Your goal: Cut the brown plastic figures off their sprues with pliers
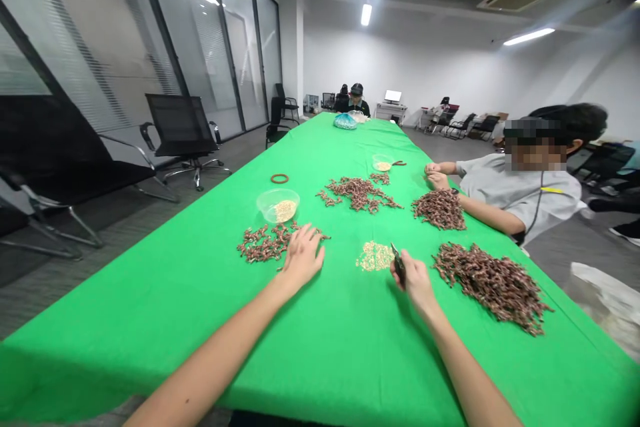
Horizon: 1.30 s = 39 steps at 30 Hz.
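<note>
We are holding our left hand [303,257] open and wide, its fingers [315,240] spread at the right end of a heap of small brown pieces [263,243]. We are gripping a pair of small dark pliers [398,264] in our right hand [415,283], which is curled narrowly around them, with their tips pointing up and away from us.

Just beyond the pliers, a small heap of tan bits [375,256] is lying on the green tablecloth [150,327]. A larger heap of brown pieces [493,287] is spreading out to the right of our right hand. Beyond our left hand, a clear plastic bowl [279,205] is holding more tan bits, and a brown ring [279,178] is lying just past it.

Farther up the table, another brown heap [360,193] is sitting near the middle. A co-worker [520,187] in a grey shirt is leaning in from the right side, with both hands [435,175] just above a further brown heap [439,209]. A second clear bowl [383,163] and a small pair of pliers [399,163] are lying close together near those hands. At the far end, a blue plastic bag [345,121] is lying on the cloth in front of a seated person [357,100]. Black office chairs [180,133] are standing along the glass wall.
</note>
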Tool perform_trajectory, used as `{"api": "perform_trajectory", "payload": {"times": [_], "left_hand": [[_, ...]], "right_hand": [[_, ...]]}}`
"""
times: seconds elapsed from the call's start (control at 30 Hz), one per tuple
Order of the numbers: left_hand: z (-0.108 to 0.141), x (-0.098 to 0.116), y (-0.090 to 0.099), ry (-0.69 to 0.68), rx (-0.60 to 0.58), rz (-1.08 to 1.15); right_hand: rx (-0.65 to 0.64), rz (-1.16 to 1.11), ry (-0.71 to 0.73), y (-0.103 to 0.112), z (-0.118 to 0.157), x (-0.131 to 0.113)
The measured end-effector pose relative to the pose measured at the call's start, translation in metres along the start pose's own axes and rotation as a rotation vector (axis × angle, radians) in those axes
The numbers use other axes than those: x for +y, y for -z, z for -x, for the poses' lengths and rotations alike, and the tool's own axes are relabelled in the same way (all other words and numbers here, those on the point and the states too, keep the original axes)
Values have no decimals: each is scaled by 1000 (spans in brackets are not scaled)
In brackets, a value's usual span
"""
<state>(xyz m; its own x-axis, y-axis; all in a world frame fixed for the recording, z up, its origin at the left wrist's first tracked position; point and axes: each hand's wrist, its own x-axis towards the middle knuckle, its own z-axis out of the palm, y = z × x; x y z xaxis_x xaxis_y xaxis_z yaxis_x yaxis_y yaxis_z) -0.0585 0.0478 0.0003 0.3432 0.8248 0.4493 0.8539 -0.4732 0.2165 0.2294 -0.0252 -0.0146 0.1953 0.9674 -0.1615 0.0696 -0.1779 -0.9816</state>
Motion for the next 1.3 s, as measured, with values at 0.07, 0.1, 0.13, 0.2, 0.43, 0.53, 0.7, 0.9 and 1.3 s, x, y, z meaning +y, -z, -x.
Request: {"api": "perform_trajectory", "payload": {"times": [0.07, 0.1, 0.13, 0.2, 0.43, 0.53, 0.7, 0.9, 1.3], "left_hand": [[-5, -6, 4, 71, 20, -68], [-7, -7, 6, 96, 23, -97], [-8, -8, 7, 114, 22, -121], [-8, -7, 8, 135, 11, -158], [-3, -8, 4, 119, -90, -191], [-1, -5, 3, 100, -111, -172], [0, 10, 8, 53, -105, -71], [4, 25, 12, -53, -168, 121], [12, 36, 2, -131, -220, 266]], "right_hand": [[1, 30, 19, 1, 0, 0], [-1, 47, 31, 2, -1, 1], [-4, 65, 43, 2, -1, 2], [-14, 105, 69, 2, -1, 4], [-72, 271, 188, 3, 2, 12], [-116, 347, 260, 2, 4, 11], [-155, 454, 347, 3, 5, 9], [-98, 522, 396, 18, -8, 14], [-9, 597, 435, 32, -17, 17]]}}
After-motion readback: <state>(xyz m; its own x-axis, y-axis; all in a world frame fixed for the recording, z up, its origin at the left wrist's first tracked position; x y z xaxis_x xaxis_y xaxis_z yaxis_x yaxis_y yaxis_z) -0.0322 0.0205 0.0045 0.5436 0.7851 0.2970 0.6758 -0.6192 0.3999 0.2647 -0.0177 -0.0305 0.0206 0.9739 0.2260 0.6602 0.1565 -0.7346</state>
